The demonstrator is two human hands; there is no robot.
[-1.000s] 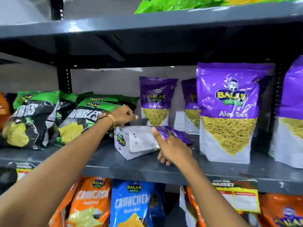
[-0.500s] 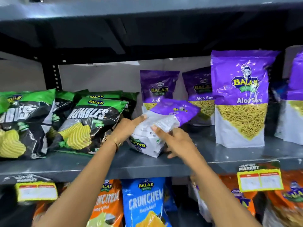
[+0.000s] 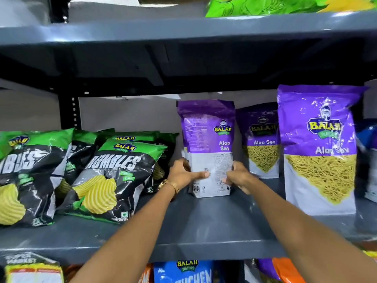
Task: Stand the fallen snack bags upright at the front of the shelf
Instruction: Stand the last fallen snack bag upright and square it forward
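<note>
A purple and white Aloo Sev bag (image 3: 208, 139) stands upright on the grey shelf (image 3: 204, 225), set back from the front edge, its printed back panel turned towards me. My left hand (image 3: 183, 173) grips its lower left side and my right hand (image 3: 237, 176) grips its lower right side. Another Aloo Sev bag (image 3: 262, 139) stands behind it to the right. A larger Aloo Sev bag (image 3: 319, 148) stands upright nearer the front at the right.
Green and black Rumbles chip bags (image 3: 110, 178) lean back in rows on the left of the shelf. An upper shelf (image 3: 183, 31) hangs close overhead. Crunchem bags (image 3: 183, 271) and a price tag (image 3: 32, 270) sit below.
The purple bag lay flat on the shelf, was lifted and tilted by both hands, and now stands upright between them, further back on the shelf.
</note>
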